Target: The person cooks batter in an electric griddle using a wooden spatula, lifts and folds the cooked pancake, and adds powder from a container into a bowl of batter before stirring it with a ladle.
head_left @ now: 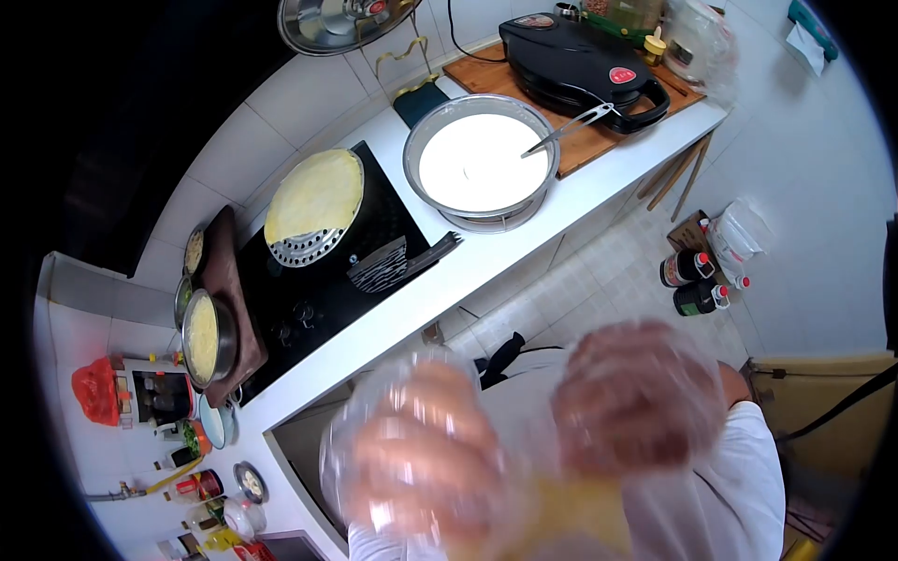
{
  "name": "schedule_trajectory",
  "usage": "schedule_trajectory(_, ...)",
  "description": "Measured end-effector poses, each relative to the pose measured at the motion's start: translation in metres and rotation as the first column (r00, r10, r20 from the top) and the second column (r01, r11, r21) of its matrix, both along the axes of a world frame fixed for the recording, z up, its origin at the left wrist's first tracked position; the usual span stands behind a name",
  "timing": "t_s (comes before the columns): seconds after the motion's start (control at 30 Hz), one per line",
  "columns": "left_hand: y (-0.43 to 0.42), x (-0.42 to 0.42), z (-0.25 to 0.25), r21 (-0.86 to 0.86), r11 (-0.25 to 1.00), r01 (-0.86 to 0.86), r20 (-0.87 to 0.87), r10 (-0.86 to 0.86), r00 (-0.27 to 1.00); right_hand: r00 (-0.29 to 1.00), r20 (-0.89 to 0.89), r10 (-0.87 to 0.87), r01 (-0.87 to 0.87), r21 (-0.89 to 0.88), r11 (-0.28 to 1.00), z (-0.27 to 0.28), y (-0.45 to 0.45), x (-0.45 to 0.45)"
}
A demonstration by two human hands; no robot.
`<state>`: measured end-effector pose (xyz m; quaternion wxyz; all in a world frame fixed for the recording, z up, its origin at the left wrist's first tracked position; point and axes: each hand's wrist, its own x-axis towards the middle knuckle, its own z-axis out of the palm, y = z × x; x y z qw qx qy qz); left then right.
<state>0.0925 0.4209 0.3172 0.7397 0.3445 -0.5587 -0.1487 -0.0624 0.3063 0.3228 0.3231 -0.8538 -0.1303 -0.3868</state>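
Observation:
Both hands wear clear plastic gloves and are raised close to the camera, blurred. My left hand (421,449) has its fingers curled; whatever it may hold is hidden. My right hand (641,397) is closed to the right of it, its palm side hard to make out. A blurred yellowish area (575,514) shows below and between the hands. Beyond them, a pale yellow flatbread (315,194) lies on a perforated metal steamer plate (313,247) on the black stove. A large metal bowl (412,150) of white batter (482,161) stands on the white counter.
A patterned cleaver (382,266) lies on the stove's near edge. The black electric pan (585,70) sits on a wooden board (585,147), with a slotted utensil (571,126) leaning in the bowl. A pot (223,338) stands left of the stove. Bottles (687,267) stand on the floor.

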Motion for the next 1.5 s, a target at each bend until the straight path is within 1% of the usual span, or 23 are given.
schedule_trajectory(0.03,-0.001,-0.003,-0.002,0.068,0.998,-0.006,-0.044,0.009,0.999,0.999,-0.002,-0.044,0.044,0.019,0.999,-0.005,0.003,0.002)
schedule_trajectory(0.1,-0.005,-0.008,-0.005,0.179,0.984,-0.007,-0.119,0.029,0.993,0.983,-0.083,-0.164,0.174,0.133,0.976,-0.008,0.003,0.006)
schedule_trajectory(0.17,-0.012,-0.013,-0.01,0.296,0.955,-0.015,-0.224,0.085,0.971,0.968,-0.213,-0.13,0.211,0.417,0.884,-0.002,-0.002,0.01)
schedule_trajectory(0.23,-0.019,-0.018,-0.016,0.36,0.932,-0.039,-0.334,0.168,0.927,0.951,-0.26,-0.168,0.279,0.484,0.829,-0.007,0.0,0.012)
schedule_trajectory(0.27,-0.021,-0.018,-0.016,0.397,0.918,0.01,-0.403,0.164,0.901,0.941,-0.28,-0.188,0.312,0.512,0.8,-0.01,-0.001,0.012)
schedule_trajectory(0.3,-0.022,-0.02,-0.015,0.429,0.901,0.062,-0.47,0.165,0.867,0.937,-0.273,-0.219,0.328,0.47,0.819,-0.011,-0.002,0.011)
schedule_trajectory(0.33,-0.024,-0.02,-0.015,0.455,0.883,0.116,-0.534,0.166,0.829,0.938,-0.236,-0.254,0.338,0.464,0.819,-0.014,-0.004,0.012)
schedule_trajectory(0.4,-0.024,-0.018,-0.016,0.495,0.85,0.182,-0.564,0.155,0.811,0.936,-0.16,-0.315,0.353,0.456,0.817,-0.021,-0.006,0.017)
schedule_trajectory(0.5,-0.026,-0.016,-0.018,0.542,0.801,0.255,-0.579,0.136,0.804,0.926,-0.177,-0.335,0.378,0.465,0.8,-0.028,-0.008,0.018)
schedule_trajectory(0.6,-0.026,-0.012,-0.024,0.498,0.802,0.331,-0.647,0.089,0.757,0.924,-0.189,-0.334,0.382,0.529,0.758,-0.037,-0.008,0.018)
schedule_trajectory(0.7,-0.025,-0.01,-0.022,0.432,0.8,0.417,-0.75,0.062,0.658,0.937,-0.16,-0.31,0.335,0.665,0.668,-0.043,-0.004,0.019)
schedule_trajectory(0.8,-0.023,-0.006,-0.027,0.477,0.729,0.49,-0.767,0.073,0.638,0.924,-0.204,-0.325,0.376,0.648,0.663,-0.047,-0.007,0.014)
schedule_trajectory(0.83,-0.024,-0.007,-0.024,0.437,0.744,0.506,-0.78,0.033,0.625,0.93,-0.21,-0.303,0.361,0.684,0.633,-0.049,-0.007,0.013)
schedule_trajectory(0.87,-0.023,-0.006,-0.026,0.435,0.75,0.499,-0.77,0.021,0.638,0.935,-0.213,-0.285,0.347,0.719,0.602,-0.05,-0.006,0.012)
schedule_trajectory(0.9,-0.023,-0.006,-0.029,0.431,0.757,0.491,-0.758,0.008,0.652,0.94,-0.214,-0.265,0.332,0.75,0.572,-0.051,-0.007,0.012)
schedule_trajectory(1.0,-0.024,-0.005,-0.031,0.416,0.8,0.432,-0.721,0.0,0.693,0.94,-0.261,-0.22,0.342,0.712,0.613,-0.056,-0.01,0.009)
schedule_trajectory(1.1,-0.024,-0.005,-0.032,0.423,0.834,0.354,-0.685,0.038,0.728,0.969,-0.154,-0.192,0.239,0.775,0.585,-0.055,-0.008,0.012)
schedule_trajectory(1.2,-0.025,-0.003,-0.033,0.427,0.855,0.295,-0.651,0.064,0.757,0.942,-0.255,-0.219,0.336,0.759,0.558,-0.042,-0.004,0.013)
schedule_trajectory(1.3,-0.026,-0.001,-0.035,0.425,0.87,0.25,-0.64,0.093,0.763,0.943,-0.25,-0.218,0.331,0.695,0.638,-0.046,-0.008,0.012)
schedule_trajectory(1.4,-0.025,-0.002,-0.035,0.445,0.871,0.207,-0.617,0.131,0.776,0.938,-0.258,-0.231,0.346,0.688,0.638,-0.047,-0.007,0.015)
schedule_trajectory(1.5,-0.022,0.001,-0.042,0.483,0.871,0.093,-0.427,0.141,0.893,0.942,-0.195,-0.275,0.337,0.526,0.781,-0.048,-0.013,0.015)
